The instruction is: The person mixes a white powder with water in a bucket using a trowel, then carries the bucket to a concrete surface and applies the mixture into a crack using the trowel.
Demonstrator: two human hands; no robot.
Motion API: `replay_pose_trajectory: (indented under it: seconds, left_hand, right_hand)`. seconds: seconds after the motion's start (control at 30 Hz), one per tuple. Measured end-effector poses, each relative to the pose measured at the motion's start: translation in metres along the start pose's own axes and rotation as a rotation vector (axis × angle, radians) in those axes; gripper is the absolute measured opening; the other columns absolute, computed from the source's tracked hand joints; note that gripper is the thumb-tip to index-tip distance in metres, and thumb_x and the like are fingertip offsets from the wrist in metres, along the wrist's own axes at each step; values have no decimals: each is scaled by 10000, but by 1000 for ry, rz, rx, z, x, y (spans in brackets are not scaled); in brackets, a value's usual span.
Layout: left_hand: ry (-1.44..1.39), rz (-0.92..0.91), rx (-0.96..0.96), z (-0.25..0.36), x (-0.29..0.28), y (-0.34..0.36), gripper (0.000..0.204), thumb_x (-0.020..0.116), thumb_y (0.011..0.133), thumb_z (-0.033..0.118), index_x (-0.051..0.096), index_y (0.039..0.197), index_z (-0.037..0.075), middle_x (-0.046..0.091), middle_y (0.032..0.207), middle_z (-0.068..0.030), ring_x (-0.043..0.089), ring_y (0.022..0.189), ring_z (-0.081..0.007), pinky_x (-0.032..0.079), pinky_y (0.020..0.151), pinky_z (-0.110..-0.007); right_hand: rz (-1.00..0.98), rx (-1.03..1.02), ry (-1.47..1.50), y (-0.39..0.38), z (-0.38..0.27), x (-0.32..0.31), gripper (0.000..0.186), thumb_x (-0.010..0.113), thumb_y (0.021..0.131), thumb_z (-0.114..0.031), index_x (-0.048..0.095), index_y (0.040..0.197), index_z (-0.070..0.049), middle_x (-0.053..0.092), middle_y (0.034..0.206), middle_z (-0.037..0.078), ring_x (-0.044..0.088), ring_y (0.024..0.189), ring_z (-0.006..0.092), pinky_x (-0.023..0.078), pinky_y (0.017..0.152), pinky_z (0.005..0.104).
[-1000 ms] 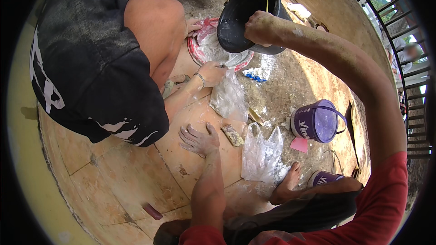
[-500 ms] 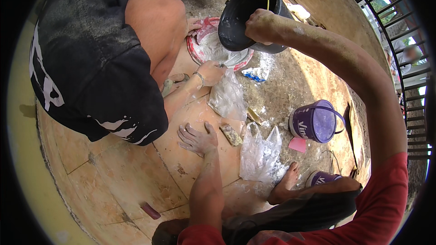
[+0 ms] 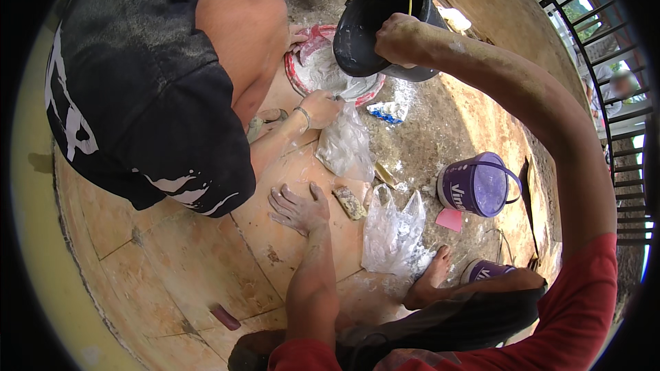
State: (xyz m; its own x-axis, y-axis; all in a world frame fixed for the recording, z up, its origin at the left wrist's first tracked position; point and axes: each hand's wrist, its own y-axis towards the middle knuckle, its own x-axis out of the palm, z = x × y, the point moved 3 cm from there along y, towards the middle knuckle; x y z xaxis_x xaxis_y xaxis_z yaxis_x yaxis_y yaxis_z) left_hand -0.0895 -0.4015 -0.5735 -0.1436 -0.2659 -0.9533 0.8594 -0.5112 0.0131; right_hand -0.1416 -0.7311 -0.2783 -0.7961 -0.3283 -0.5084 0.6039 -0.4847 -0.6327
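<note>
My right hand (image 3: 397, 41) grips the rim of a black bucket (image 3: 364, 24) and holds it tilted over a red-rimmed basin (image 3: 294, 81). White powder or paste (image 3: 323, 72) lies in the basin. Flat on the tiled floor rests my left hand (image 3: 300, 210), its dusty fingers spread. Beside it is a small whitish block-like piece (image 3: 350, 203). A co-worker's hand (image 3: 321, 109) reaches to the basin's near edge with what looks like a scraper, while their other hand (image 3: 297, 38) touches the basin's left side.
Clear plastic bags (image 3: 346, 144) lie near the basin, one dusted with white powder (image 3: 393, 230). A purple lidded pail (image 3: 474, 184) stands to the right, with a pink piece (image 3: 449, 219) beside it. The co-worker (image 3: 148, 96) crouches at left. A black metal fence (image 3: 619, 106) edges the far right.
Almost nothing differs. The whole view has shifted slightly; the bucket stays tilted over the basin and my left hand stays on the floor.
</note>
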Motion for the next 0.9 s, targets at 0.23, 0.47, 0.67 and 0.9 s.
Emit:
replay_pose_trajectory:
  seconds: [0.23, 0.47, 0.67, 0.9]
  left_hand:
    - [22, -18, 2, 0, -1, 1, 779, 655, 926, 552, 383, 1469, 63, 341, 1601, -159, 227, 1570, -357, 169, 1233, -684]
    - [14, 8, 7, 2, -1, 0, 771, 654, 928, 551, 390, 1462, 62, 344, 1599, -158, 230, 1568, -358, 177, 1229, -689]
    - [20, -1, 5, 0, 0, 0, 778, 654, 929, 552, 377, 1467, 64, 344, 1596, -157, 230, 1567, -362, 181, 1227, -691]
    - [17, 2, 10, 1, -1, 0, 780, 642, 936, 560, 377, 1470, 58, 340, 1601, -161, 229, 1568, -361, 177, 1231, -683]
  right_hand:
    - [-13, 0, 2, -5, 1, -1, 181, 765, 818, -82, 839, 978, -121, 814, 1033, 81, 768, 1066, 263, 606, 909, 365]
    - [-13, 9, 12, -6, 1, 3, 194, 778, 797, -89, 838, 979, -120, 813, 1028, 84, 769, 1057, 267, 606, 910, 366]
    - [-16, -1, 12, -6, 1, 5, 208, 786, 783, -90, 838, 981, -123, 813, 1035, 82, 766, 1066, 270, 606, 913, 369]
    - [-88, 7, 5, -4, 0, 6, 326, 847, 748, -166, 836, 1072, -139, 802, 1116, 74, 740, 1135, 281, 599, 931, 392]
